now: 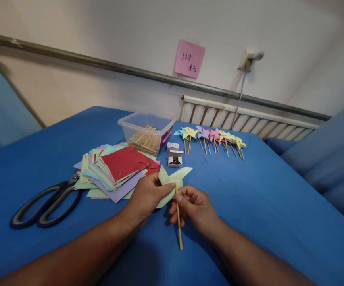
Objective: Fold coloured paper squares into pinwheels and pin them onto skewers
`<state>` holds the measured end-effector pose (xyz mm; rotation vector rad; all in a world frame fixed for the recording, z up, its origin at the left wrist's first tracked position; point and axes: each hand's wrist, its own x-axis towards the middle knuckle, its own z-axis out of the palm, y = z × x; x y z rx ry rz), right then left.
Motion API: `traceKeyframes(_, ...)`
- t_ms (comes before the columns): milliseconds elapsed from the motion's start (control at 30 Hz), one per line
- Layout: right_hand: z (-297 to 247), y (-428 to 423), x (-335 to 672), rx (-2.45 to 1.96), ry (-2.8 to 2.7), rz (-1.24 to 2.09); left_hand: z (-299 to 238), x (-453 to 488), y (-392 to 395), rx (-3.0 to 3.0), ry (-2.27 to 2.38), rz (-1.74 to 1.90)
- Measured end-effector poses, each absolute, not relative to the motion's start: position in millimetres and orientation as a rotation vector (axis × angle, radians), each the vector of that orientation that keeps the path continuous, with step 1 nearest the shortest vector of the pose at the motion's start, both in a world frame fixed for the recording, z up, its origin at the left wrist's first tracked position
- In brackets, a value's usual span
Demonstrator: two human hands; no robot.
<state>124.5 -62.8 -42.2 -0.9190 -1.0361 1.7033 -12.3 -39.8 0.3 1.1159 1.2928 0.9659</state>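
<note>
Between my hands is a pale green paper pinwheel (180,174), its blades spread out. My left hand (149,194) is closed on the paper from the left, the thumb lying near its middle. A thin wooden stick (179,226) crosses the front of the paper and points down toward me. My right hand (194,206) pinches this stick near its upper end, close under the paper. Whether a pin joins the stick and the paper, I cannot tell. Just beyond sits a small open box (175,159) of dark pins.
Coloured paper squares (124,167) lie piled at left, partly over large dark-handled scissors (47,206). Behind them stands a clear plastic tub (162,137) of wooden sticks. A row of finished pinwheels (213,135) lies along the back of the blue-covered table (264,206), near a radiator (249,119).
</note>
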Motion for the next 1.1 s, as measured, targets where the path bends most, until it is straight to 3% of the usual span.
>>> traceKeyframes(1100,-47.4,-62.9,121.7,-0.976,-0.982,1.67,-2.5,-13.4,-37.7,1.242,1.359,0.984)
